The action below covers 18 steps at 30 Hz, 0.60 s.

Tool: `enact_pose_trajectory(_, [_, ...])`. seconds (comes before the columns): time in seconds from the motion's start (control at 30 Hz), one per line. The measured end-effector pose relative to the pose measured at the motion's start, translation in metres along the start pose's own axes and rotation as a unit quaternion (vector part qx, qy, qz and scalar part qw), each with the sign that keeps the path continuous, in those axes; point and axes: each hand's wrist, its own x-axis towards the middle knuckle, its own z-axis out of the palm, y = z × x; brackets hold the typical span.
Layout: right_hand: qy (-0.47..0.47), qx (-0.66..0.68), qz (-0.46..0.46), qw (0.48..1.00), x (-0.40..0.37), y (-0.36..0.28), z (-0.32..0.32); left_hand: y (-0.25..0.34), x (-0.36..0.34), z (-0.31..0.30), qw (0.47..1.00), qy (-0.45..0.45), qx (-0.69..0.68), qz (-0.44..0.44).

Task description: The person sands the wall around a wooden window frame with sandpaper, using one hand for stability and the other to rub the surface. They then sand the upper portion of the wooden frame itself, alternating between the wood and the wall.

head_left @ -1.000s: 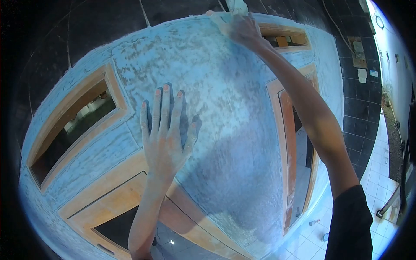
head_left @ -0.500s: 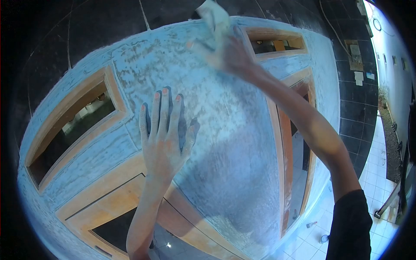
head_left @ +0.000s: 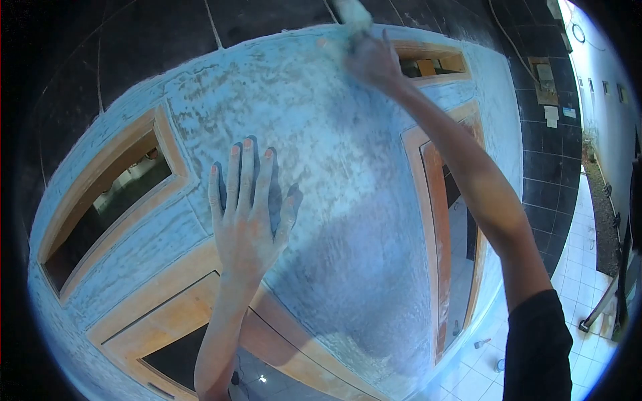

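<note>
My left hand [head_left: 246, 230] lies flat on the blue, mottled wall [head_left: 328, 160], its fingers spread and holding nothing. Higher up, near the wall's top edge, my right hand [head_left: 374, 60] is closed around a pale, crumpled piece [head_left: 354, 15] that looks like paper or cloth. Motion blurs this piece, and part of it reaches over the dark tiles. The small wood-framed opening at the upper right is just beside my right hand.
Wood-framed openings [head_left: 164, 137] interrupt the wall on the left and right. Dark tiles [head_left: 167, 33] border it above. On the white tiled floor [head_left: 471, 374] at lower right lie a brush [head_left: 481, 343] and a small container [head_left: 500, 365].
My right hand has moved right and slightly up with the pale piece. My left hand remains flat on the wall, while the view has shifted slightly.
</note>
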Motion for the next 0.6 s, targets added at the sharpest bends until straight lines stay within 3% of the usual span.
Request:
enact_pose_trajectory(0.07, [-0.197, 0.032, 0.155, 0.967, 0.026, 0.008, -0.014, 0.0, -0.001, 0.0, 1.0, -0.001, -0.004, -0.002])
enact_pose_trajectory(0.13, [-0.199, 0.029, 0.151, 0.968, 0.015, -0.01, -0.007, 0.0, 0.0, -0.002, 1.0, -0.006, 0.0, -0.005])
enact_pose_trajectory(0.2, [-0.031, 0.105, 0.05, 0.993, -0.01, -0.031, -0.006, 0.0, -0.001, -0.002, 1.0, -0.008, 0.002, -0.005])
enact_pose_trajectory(0.33, [-0.022, 0.056, 0.019, 0.998, -0.013, -0.012, -0.005, 0.0, -0.001, 0.0, 1.0, -0.004, -0.003, 0.0])
enact_pose_trajectory(0.4, [-0.168, 0.062, 0.138, 0.974, 0.019, 0.014, -0.008, 0.0, -0.001, 0.0, 1.0, -0.005, 0.001, -0.002])
enact_pose_trajectory(0.43, [-0.256, 0.055, 0.146, 0.954, 0.028, 0.013, -0.015, 0.0, -0.001, -0.001, 1.0, -0.008, 0.001, -0.001])
enact_pose_trajectory(0.47, [-0.255, 0.056, 0.144, 0.954, 0.024, 0.007, -0.01, 0.0, 0.0, -0.001, 1.0, -0.009, 0.002, 0.0])
enact_pose_trajectory(0.53, [-0.12, 0.078, 0.079, 0.986, 0.0, -0.013, 0.003, 0.0, 0.0, -0.001, 1.0, -0.007, 0.0, -0.001])
enact_pose_trajectory(0.57, [-0.12, 0.078, 0.078, 0.987, -0.01, -0.021, 0.004, 0.001, 0.0, -0.001, 1.0, -0.006, -0.001, -0.003])
enact_pose_trajectory(0.6, [-0.012, 0.043, -0.001, 0.999, -0.02, -0.028, 0.004, 0.001, 0.001, -0.001, 1.0, -0.004, -0.001, -0.003])
